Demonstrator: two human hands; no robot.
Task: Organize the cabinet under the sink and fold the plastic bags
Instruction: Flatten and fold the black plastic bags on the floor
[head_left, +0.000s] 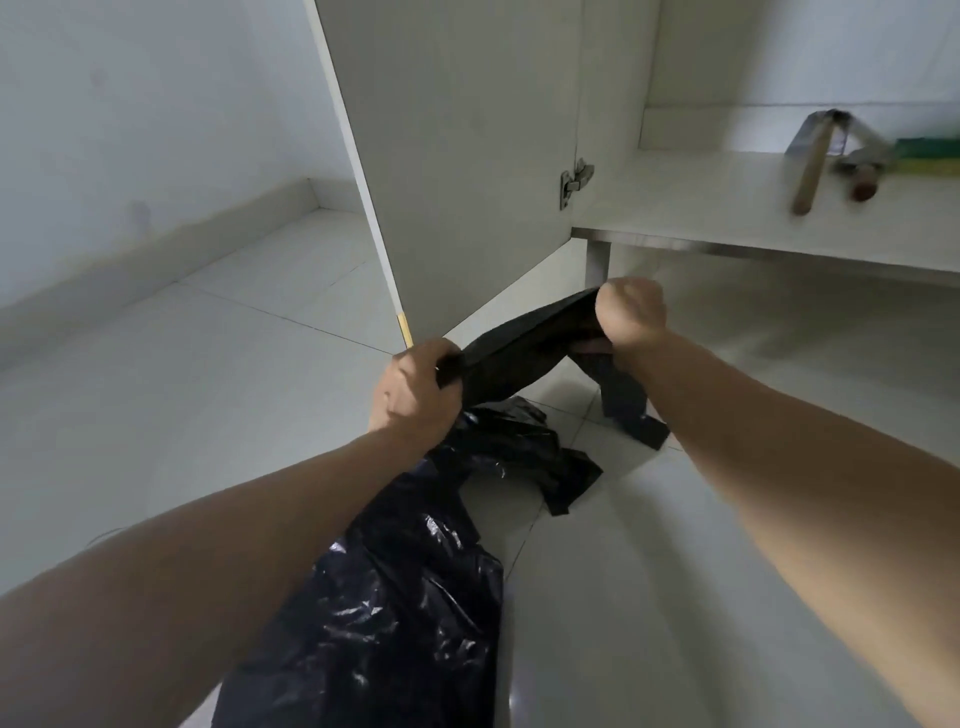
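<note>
Both hands, left hand and right hand, grip a limp, slippery black bag stretched between them, best held at its ends.

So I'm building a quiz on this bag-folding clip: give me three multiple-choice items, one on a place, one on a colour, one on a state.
1. Where do the wooden-handled tools lie?
A. on the floor
B. on the cabinet shelf
C. in a hand

2. What colour is the plastic bag being held?
A. black
B. white
C. green

3. How is the cabinet door?
A. shut
B. off its hinge
C. swung open

Key: 1 B, they rest inside the cabinet; 2 A, the left hand and right hand stretch a black bag; 3 C, its inner face and hinge show.
</note>
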